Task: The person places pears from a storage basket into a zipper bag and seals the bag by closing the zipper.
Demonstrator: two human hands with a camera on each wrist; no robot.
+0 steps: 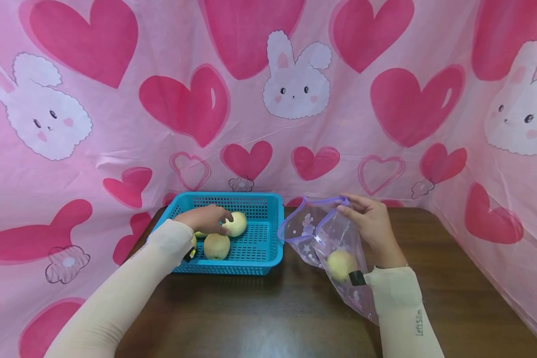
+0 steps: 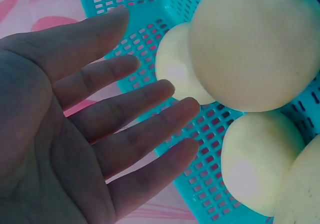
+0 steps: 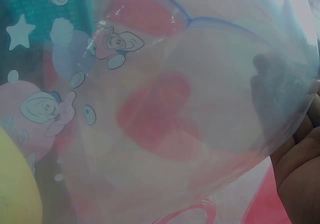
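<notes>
Now the left hand (image 1: 204, 219) reaches into the blue basket (image 1: 250, 258) at the far left of the bench (image 1: 259, 318), fingers spread and relaxed over the pale yellow fruits (image 1: 217, 246), gripping none. To the right, the right hand (image 1: 373, 223) pinches the rim of a clear printed bag (image 1: 315, 233), holding it open; one fruit (image 1: 341, 264) lies inside it.

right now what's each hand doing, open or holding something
Left hand: open, fingers straight over the pale yellow round fruits in the blue plastic basket.
Right hand: pinching the clear printed plastic bag at its rim.
</notes>
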